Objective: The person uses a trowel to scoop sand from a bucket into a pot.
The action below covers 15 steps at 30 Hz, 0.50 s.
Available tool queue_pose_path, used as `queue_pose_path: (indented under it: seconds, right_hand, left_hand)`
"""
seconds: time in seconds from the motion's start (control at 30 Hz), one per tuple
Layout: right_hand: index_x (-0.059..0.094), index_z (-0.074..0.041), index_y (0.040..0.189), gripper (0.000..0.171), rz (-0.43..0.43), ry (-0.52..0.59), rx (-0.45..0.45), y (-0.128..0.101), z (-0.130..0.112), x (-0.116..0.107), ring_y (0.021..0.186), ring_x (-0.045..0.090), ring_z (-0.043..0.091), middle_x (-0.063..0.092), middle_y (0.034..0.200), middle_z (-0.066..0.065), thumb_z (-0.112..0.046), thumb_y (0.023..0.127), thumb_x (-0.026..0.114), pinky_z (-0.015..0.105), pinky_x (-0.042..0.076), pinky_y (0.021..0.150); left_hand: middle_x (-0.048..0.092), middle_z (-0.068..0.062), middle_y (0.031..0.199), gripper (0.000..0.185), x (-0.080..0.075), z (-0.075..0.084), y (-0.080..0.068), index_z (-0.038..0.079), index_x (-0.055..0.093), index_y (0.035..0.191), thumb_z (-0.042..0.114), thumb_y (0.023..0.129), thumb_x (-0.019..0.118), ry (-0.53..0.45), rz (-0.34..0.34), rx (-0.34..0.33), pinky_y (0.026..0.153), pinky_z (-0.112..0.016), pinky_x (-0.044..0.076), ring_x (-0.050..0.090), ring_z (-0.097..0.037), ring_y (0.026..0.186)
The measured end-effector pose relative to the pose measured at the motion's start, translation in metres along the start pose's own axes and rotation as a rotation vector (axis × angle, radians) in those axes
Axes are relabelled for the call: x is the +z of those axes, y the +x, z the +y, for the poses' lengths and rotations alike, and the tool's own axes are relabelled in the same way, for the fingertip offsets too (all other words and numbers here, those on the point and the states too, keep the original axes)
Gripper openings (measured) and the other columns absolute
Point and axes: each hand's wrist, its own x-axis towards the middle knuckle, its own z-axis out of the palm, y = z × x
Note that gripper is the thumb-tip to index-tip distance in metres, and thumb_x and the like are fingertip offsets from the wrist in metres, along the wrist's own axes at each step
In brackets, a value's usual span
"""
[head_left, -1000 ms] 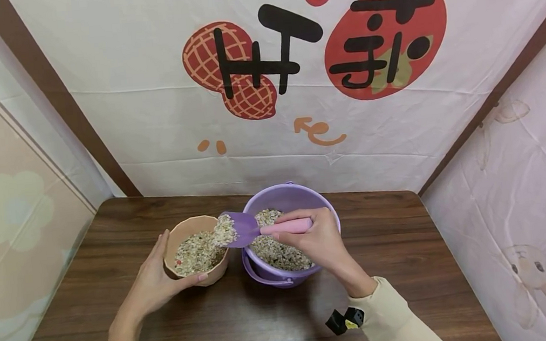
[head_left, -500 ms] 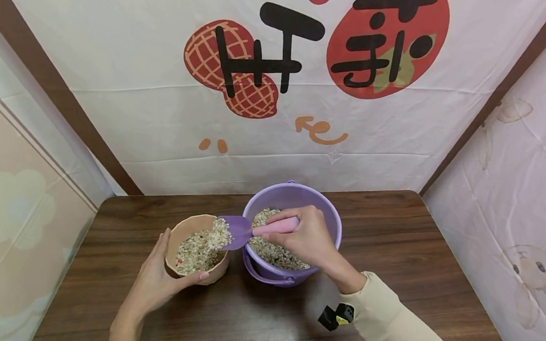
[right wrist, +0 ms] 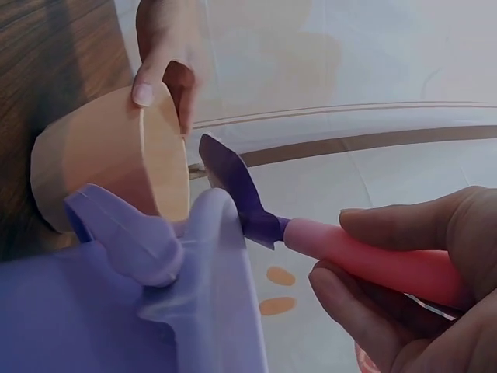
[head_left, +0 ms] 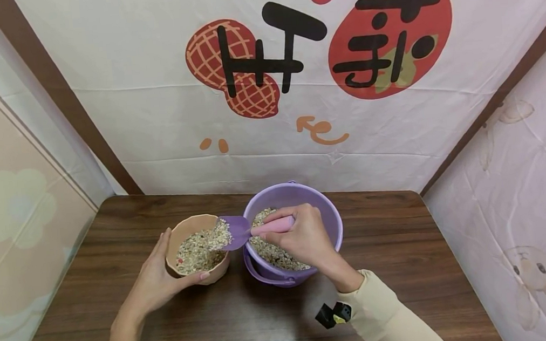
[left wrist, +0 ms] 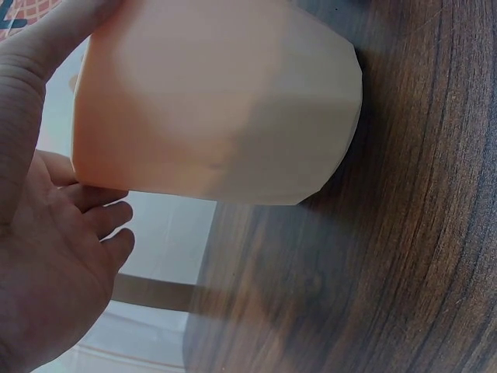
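Note:
My left hand grips a beige faceted bowl, thumb on the near side and fingers round the far side. Oat-like flakes with a small red bit lie inside it. With my right hand I hold a small shovel by its pink handle, thumb and fingers pinching it. Its purple blade reaches over the bowl's right rim, flakes at its tip meeting those in the bowl. Under my right hand stands a purple bucket, partly filled with the same flakes.
The bucket's handle hangs down at its front left, close to the bowl. Both vessels stand on a dark wooden table. A white printed cloth rises behind the table's back edge, with more cloth at both sides.
My right hand has moved left with the shovel, bringing the blade further over the bowl. Flakes have slid off its tip into the bowl. My left hand stays on the bowl.

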Motion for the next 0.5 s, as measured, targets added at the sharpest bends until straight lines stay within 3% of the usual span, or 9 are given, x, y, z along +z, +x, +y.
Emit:
queue_pose_path:
  seconds: [0.5]
  right_hand:
    - [0.085, -0.019, 0.089, 0.017, 0.011, -0.096, -0.077, 0.0004, -0.0064, -0.0069, 0.069, 0.063, -0.002, 0.075, 0.077, -0.016, -0.009, 0.075, 0.089, 0.023, 0.047, 0.054]
  left_hand:
    - [0.005, -0.028, 0.165, 0.139, -0.0001, 0.0002, -0.0008, 0.01, -0.005, 0.163, 0.061, 0.071, 0.086, -0.002, -0.003, -0.015, 0.106, -0.076, 0.025, 0.018, -0.057, 0.145]
